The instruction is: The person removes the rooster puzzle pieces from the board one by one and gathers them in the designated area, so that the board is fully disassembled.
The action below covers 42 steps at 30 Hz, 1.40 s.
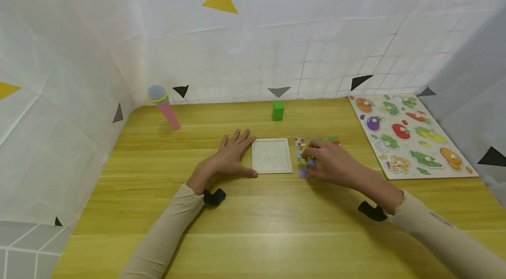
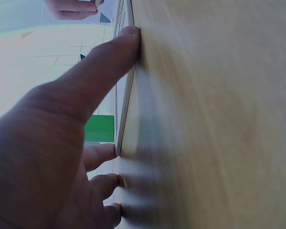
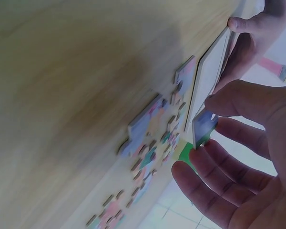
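Observation:
A white square puzzle tray with a raised rim lies on the table between the hands. My left hand rests flat beside it with spread fingers; thumb and forefinger touch its left corners. Between the thumb and fingers of my right hand is a jigsaw puzzle piece, blue-purple with some green, tilted up above the table. Several loose jigsaw pieces lie under and around that hand, partly hidden by it in the head view; a pinkish-purple piece shows at the near side.
A green block stands behind the tray. At the back left is a pink toy microphone with a grey head. A vegetable peg puzzle board lies on the right. White sheeting rises behind the table's far edge.

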Each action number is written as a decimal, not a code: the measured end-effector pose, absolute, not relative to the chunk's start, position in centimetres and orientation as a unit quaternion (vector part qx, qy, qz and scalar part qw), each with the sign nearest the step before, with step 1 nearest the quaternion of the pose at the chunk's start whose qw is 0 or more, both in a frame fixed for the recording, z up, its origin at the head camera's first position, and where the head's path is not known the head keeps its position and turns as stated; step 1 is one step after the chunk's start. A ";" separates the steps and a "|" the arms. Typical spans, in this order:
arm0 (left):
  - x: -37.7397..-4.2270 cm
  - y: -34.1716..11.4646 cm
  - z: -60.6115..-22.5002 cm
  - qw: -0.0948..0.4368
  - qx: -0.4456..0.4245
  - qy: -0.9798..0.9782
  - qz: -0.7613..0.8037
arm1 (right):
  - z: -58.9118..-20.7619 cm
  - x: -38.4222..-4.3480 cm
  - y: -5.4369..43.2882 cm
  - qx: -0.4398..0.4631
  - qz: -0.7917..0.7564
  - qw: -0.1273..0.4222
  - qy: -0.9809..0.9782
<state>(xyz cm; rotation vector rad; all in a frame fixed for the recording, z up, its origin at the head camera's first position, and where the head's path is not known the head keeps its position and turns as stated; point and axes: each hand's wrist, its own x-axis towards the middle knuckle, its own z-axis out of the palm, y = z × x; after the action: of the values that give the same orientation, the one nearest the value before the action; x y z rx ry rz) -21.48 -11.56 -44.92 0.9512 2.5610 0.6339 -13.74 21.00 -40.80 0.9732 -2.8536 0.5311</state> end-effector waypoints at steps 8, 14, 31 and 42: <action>-21.5 -11.6 -44.9 0.165 0.338 0.901 0.215 | -40.9 -13.2 22.5 0.307 0.157 0.041 -0.938; -21.5 -11.6 -44.7 0.165 0.340 0.900 0.217 | -40.9 -12.7 23.5 0.302 0.160 0.045 -0.938; -21.5 -11.6 -44.6 0.168 0.341 0.901 0.210 | -40.8 -11.6 26.4 0.266 0.141 0.017 -0.954; -21.4 -11.6 -44.7 0.165 0.342 0.900 0.214 | -41.5 -11.3 27.3 0.247 0.136 0.020 -0.959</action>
<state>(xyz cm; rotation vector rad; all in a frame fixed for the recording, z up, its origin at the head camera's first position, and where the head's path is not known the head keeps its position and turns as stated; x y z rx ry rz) -21.39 -11.57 -44.67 0.9746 2.5630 0.6108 -11.29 27.30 -41.50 0.7659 -2.9765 0.4226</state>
